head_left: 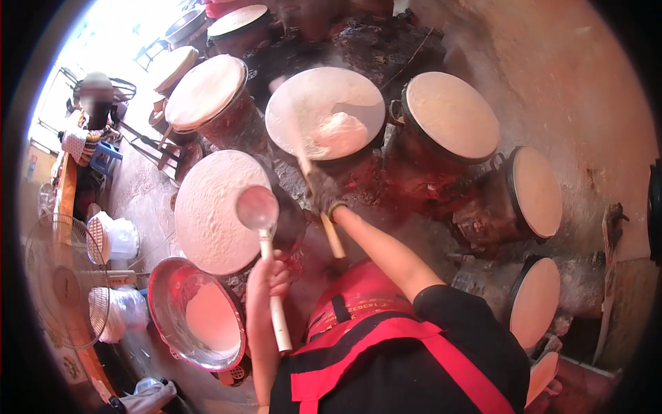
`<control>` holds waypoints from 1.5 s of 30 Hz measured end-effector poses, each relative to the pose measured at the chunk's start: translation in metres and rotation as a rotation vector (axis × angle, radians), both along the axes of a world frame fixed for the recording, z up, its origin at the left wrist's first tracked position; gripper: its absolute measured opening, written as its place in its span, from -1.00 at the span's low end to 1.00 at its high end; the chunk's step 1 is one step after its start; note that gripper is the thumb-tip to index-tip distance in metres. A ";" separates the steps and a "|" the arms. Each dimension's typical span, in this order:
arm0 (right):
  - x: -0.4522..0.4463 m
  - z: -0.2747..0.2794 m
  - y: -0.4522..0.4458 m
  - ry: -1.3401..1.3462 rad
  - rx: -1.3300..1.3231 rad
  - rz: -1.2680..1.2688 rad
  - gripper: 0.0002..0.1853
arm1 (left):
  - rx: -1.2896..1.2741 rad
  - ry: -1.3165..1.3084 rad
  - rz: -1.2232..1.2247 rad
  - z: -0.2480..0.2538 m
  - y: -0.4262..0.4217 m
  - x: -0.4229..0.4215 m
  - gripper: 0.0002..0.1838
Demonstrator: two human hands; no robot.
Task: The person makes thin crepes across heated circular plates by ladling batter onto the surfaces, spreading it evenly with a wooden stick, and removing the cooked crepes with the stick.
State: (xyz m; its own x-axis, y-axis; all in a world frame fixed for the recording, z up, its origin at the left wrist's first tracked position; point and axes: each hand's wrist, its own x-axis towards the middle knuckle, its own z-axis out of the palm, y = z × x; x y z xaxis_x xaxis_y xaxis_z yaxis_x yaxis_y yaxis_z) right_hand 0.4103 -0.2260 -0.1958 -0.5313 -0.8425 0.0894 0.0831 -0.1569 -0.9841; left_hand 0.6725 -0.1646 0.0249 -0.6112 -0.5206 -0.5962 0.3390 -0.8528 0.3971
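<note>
In my bare left hand [269, 279] is a ladle [257, 207], gripped by its long pale handle, its bowl above the left griddle. A pale, bubbly sheet of batter [210, 207] covers that griddle. My right hand [323, 193], in a dark glove, is closed around a long wooden-handled tool [334, 238]. The tool's far end is smeared by motion and reaches over the centre griddle [376, 124], so its shape cannot be made out. On this griddle lies a crumpled, folded pale sheet [340, 134], with part of the bare surface showing beside it.
Several more round griddles, including one at right [452, 114], stand on hot drum-like stoves around me. A wide basin [157, 300] of pale batter sits at lower left. A fan [65, 283], a blue stool [105, 157] and a seated person [96, 103] are further left. Steam hangs about.
</note>
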 end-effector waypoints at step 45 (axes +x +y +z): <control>-0.198 0.060 0.074 0.034 0.164 -0.104 -0.59 | -0.124 -0.227 -0.049 -0.032 0.014 -0.183 -0.79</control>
State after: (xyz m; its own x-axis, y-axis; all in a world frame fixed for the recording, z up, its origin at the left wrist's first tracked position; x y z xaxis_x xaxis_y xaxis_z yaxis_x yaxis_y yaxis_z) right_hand 0.2122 -0.1519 -0.1361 -0.6156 -0.7876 -0.0249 0.0410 -0.0004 -0.9992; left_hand 0.4894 -0.1504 -0.0071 -0.4957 -0.5711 -0.6543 0.1887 -0.8062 0.5608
